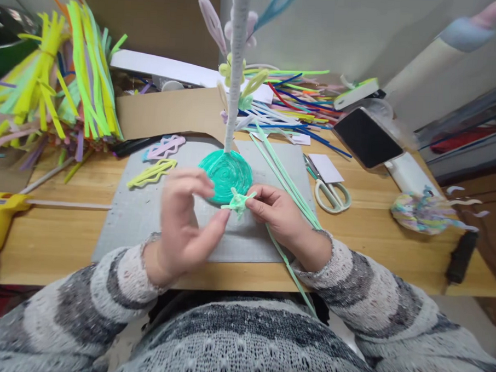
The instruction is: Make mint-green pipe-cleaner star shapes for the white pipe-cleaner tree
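Note:
Between thumb and fingers, my right hand (274,209) pinches a small mint-green flower shape bent from pipe cleaner (239,202). My left hand (189,219), slightly blurred, is raised beside it with thumb and fingers apart and nothing between them. Just behind both hands is a round, coiled green base (227,177), from which a white wrapped stem (236,70) stands upright. Pastel pipe-cleaner loops and flowers are fixed along this stem. Long mint-green pipe cleaners (287,182) run beneath my right wrist and over the grey mat (147,225).
Zigzag-bent yellow pipe cleaners (152,173) and pink ones (165,148) lie on the mat's left. A yellow glue gun (2,219) is at far left, below pipe-cleaner bundles (47,78). To the right are scissors (333,196), a phone (367,137) and a black-handled tool (462,255).

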Action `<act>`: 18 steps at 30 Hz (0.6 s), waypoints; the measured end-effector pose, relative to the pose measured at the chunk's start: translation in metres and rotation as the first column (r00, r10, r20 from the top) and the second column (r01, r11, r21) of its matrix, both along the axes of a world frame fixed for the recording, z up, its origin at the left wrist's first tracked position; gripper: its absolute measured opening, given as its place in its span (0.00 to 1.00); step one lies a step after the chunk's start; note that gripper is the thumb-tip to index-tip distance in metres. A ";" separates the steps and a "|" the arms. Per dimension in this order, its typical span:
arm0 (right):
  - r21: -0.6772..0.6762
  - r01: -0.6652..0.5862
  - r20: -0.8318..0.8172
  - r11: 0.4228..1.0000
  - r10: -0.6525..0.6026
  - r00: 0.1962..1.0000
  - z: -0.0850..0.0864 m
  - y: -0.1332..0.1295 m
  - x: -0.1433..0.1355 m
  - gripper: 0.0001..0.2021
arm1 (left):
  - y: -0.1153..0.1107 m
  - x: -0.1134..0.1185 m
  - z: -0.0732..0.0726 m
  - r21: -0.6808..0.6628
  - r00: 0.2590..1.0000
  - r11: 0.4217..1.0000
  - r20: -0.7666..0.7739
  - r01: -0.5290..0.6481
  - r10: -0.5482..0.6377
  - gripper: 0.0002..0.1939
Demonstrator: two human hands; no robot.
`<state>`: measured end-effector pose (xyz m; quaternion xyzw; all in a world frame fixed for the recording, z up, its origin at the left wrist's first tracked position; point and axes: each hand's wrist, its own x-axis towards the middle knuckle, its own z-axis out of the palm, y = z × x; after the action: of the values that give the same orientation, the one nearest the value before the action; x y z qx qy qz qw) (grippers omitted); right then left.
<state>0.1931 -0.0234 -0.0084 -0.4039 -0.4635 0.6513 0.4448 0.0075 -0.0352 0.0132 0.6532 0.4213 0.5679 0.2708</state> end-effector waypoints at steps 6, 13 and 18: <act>0.038 -0.008 0.013 0.999 0.008 1.000 0.001 -0.001 -0.002 0.15 | 0.011 0.017 -0.008 -0.469 0.940 0.820 0.246 0.329 -0.236 0.09; 0.175 0.073 0.052 0.982 -0.083 0.995 -0.007 -0.002 -0.004 0.11 | 0.009 0.015 -0.008 -0.516 0.931 0.778 0.252 0.359 -0.262 0.09; 0.158 0.153 0.041 0.976 -0.161 0.986 -0.007 -0.004 -0.007 0.12 | 0.011 0.019 -0.011 -0.534 0.921 0.765 0.332 0.361 -0.203 0.11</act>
<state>0.1865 -0.0278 -0.0150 -0.4209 -0.4907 0.5654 0.5122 0.0262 -0.0246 0.0025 0.5154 0.4331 0.4419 0.5929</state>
